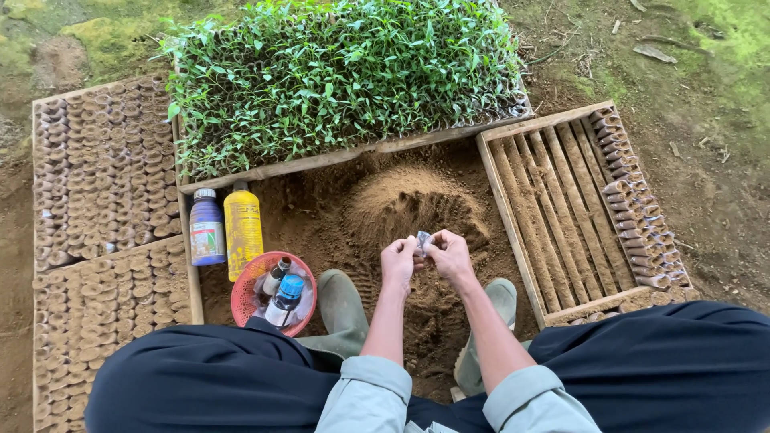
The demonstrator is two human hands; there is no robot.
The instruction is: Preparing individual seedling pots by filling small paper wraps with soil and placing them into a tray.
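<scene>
Head view
Left hand [399, 258]: raised over the soil, fingers pinched on the left edge of a small plastic bag [423, 240], narrow grip.
Right hand [451, 255]: just beside the left, fingertips pinched on the right edge of the same bag, narrow grip.
Small plastic bag: pale, crumpled, held between both hands above the near slope of the soil mound [417, 207]; too small to tell whether filled.
Soil mound: brown, loose, heaped in the middle of the ground between the crates, a dug hollow on its near side.
Boots [341, 309]: grey-green, planted in the soil either side of the forearms, dark trouser legs spread at the bottom edge.
Sleeves: pale blue-grey, rolled at the forearms.
Right crate [553, 216]: wooden, slatted base mostly bare; rows of filled bags [638, 200] standing upright along its far right side.
Left trays [100, 232]: two wooden frames packed tight with round soil-filled bags, well apart from the hands.
Seedling tray [337, 76]: dense green seedlings in a wooden-edged tray beyond the mound.
Yellow bottle [242, 227]: upright against the left tray edge.
Blue bottle [207, 228]: white cap, touching or just beside the yellow one.
Red basket [243, 298]: mesh, near the left knee, holding two small bottles, one with a blue cap [290, 286].
</scene>
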